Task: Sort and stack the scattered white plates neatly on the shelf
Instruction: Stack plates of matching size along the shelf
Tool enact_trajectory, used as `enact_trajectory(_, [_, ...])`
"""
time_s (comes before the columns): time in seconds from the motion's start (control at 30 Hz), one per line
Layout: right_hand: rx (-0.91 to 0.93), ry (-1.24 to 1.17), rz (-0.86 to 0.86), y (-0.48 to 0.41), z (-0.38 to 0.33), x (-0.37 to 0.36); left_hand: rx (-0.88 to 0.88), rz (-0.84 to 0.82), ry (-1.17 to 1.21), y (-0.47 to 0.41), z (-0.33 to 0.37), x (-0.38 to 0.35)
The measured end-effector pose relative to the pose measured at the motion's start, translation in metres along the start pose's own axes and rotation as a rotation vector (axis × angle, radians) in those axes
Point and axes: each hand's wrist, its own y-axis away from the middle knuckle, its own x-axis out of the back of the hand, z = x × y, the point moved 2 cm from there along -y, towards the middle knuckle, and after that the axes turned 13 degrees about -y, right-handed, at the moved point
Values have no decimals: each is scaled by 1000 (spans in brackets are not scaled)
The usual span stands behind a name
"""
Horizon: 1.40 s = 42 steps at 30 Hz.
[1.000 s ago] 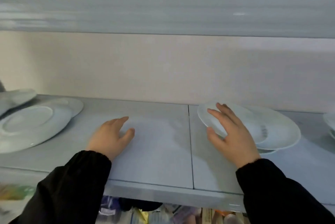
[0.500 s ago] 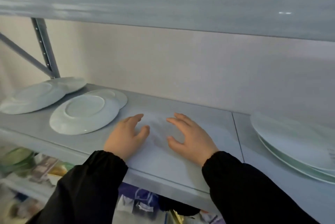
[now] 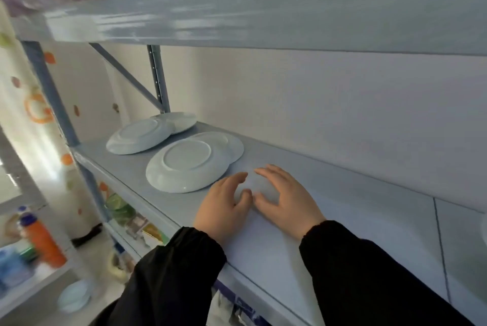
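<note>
Two empty, open hands rest on the shelf [image 3: 342, 220]; the upturned white plate [image 3: 188, 164] lies just beside your left hand [image 3: 224, 207], farther from your right hand [image 3: 286, 200].

Household storage area, metal shelving rack [image 3: 158, 80], white plates [image 3: 188, 164], bottles [image 3: 43, 244] nearby

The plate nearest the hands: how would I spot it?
Look along the grey shelf, left of both hands. Four white plates lie there in two overlapping pairs. It is the big upside-down plate at the front, closest to the left hand.
</note>
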Motion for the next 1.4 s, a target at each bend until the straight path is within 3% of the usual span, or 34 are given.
enact_trajectory(0.3, [-3,17,1,4,4,3,-72,120,-79,-1,-8,13])
enact_trajectory(0.6, [-94,148,30,-3,-6,-4,-128,189,-162,-66,-116,86])
enact_trajectory(0.93, [-159,325,-84,-78,-38,-85,-40,34,-50,-118,-237,100])
enact_trajectory(1.1, [-111,465,-72,-100,-34,-100,-66,-133,85,-131,-249,89])
enact_trajectory(1.4, [64,531,-54,-103,-31,-109,-194,-126,91,-128,-252,87])
